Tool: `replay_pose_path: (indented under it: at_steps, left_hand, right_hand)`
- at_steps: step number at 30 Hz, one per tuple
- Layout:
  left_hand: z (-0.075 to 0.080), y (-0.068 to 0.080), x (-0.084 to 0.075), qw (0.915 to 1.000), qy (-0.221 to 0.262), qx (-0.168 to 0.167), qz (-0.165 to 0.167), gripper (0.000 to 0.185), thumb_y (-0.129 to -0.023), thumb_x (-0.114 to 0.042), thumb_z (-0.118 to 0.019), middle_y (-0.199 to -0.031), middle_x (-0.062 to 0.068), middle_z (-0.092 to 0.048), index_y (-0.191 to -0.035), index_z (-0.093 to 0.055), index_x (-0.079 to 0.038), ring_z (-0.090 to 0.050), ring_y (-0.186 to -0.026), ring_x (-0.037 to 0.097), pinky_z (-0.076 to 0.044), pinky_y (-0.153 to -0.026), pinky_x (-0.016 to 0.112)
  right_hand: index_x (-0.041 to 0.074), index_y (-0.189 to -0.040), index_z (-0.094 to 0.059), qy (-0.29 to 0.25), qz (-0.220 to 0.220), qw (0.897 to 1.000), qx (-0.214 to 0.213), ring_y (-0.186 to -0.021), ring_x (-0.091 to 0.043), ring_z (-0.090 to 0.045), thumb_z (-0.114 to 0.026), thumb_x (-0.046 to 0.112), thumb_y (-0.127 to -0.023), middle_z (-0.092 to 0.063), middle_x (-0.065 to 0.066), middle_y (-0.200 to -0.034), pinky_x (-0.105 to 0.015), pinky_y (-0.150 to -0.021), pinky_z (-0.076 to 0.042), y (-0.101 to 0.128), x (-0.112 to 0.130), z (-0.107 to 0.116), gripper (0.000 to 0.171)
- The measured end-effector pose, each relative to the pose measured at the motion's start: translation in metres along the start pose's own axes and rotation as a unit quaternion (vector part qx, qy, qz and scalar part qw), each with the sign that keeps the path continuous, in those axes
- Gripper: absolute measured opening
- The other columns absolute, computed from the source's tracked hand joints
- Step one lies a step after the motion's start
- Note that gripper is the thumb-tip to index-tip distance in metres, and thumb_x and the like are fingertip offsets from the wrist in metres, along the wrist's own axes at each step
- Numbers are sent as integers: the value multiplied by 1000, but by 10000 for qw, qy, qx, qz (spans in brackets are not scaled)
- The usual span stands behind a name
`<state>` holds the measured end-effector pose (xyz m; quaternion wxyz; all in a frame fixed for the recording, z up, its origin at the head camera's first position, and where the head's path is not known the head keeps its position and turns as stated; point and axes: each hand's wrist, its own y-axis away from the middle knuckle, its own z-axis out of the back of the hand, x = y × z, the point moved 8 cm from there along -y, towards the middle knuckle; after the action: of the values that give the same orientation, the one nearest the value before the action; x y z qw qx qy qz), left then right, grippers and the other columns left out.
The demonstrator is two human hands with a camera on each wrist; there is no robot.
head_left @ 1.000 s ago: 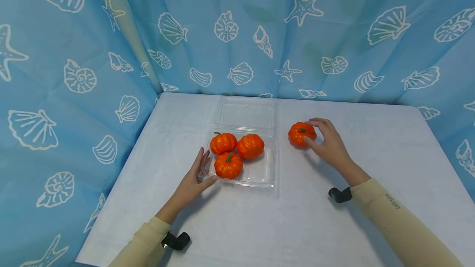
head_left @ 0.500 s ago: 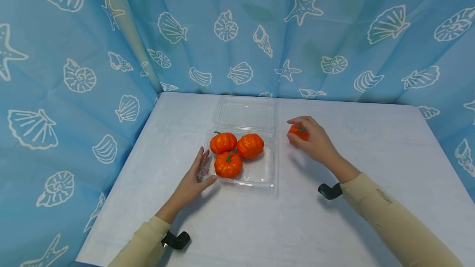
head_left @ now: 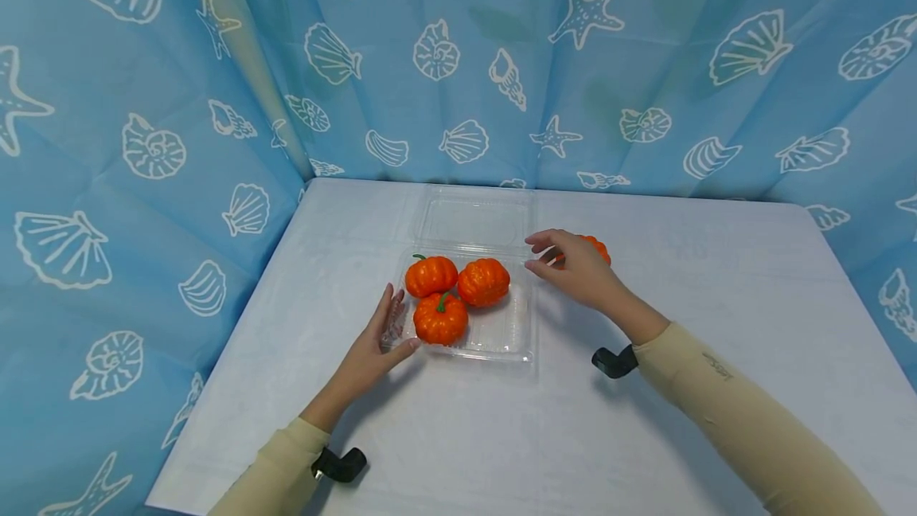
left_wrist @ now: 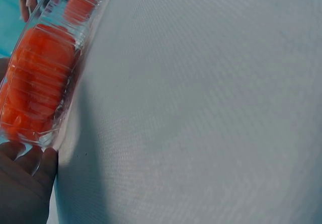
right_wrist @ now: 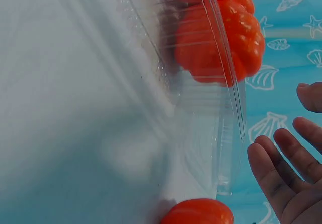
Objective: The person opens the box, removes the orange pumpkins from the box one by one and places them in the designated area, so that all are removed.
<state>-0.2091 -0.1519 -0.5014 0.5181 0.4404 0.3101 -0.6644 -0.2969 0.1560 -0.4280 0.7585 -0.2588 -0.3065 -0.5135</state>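
Observation:
A clear plastic clamshell box (head_left: pixel 526 333) lies on the table with its lid (head_left: pixel 473 221) folded back. Inside are three orange toy pumpkins: one at the back left (head_left: pixel 431 276), one at the right (head_left: pixel 484 283) and one in front (head_left: pixel 440 320). My left hand (head_left: pixel 367 361) rests at the box's left side, fingers straight along the wall and thumb by the front corner. Beside the right rim, my right hand (head_left: pixel 579 271) holds nothing, its fingers loosely bent toward the box. Behind that hand, partly hidden, another pumpkin (head_left: pixel 600 248) sits on the table.
The table (head_left: pixel 466 436) has a white cover. A blue curtain (head_left: pixel 458 62) with white shells and starfish hangs behind it and on the left. Each wrist carries a black camera mount, one on the left (head_left: pixel 342 466) and one on the right (head_left: pixel 614 362).
My right hand has moved left from the loose pumpkin to the box's right rim. That pumpkin stays on the table, now behind the hand. The left hand and box have not moved.

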Motion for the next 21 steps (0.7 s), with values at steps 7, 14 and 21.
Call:
replay_pose_path:
  at_steps: [7, 14, 21]
  left_hand:
    - [-1, -2, 1, 10000, 1, -12, -50, 100, -95, -26, -74, -168, 7, -23, -165, -4, -15, -24, -153, 28, -12, -122, 57]
    - [0, -1, 1, 10000, 22, -29, -34, 101, -94, -26, -75, -168, 4, -24, -165, -4, -15, -23, -153, 24, -12, -123, 56]
    - [0, 0, -1, 10000, 35, -27, -18, 102, -93, -27, -76, -168, 2, -25, -166, -5, -17, -22, -154, 23, -12, -123, 55]
  right_hand:
    - [7, -134, -62, -12, -83, 9998, 196, -106, -26, -66, -71, 26, -97, -66, -16, -124, -44, -94, -56, -10, 8, -13, 43]
    - [7, -134, -61, 9, -116, 9990, 424, -107, -26, -64, -71, 26, -97, -66, -15, -124, -42, -93, -57, -19, 15, -28, 43]
    - [6, -132, -64, 180, -105, 9982, 565, -105, -26, -63, -71, 33, -97, -66, -11, -119, -40, -90, -58, -26, 23, -40, 45]
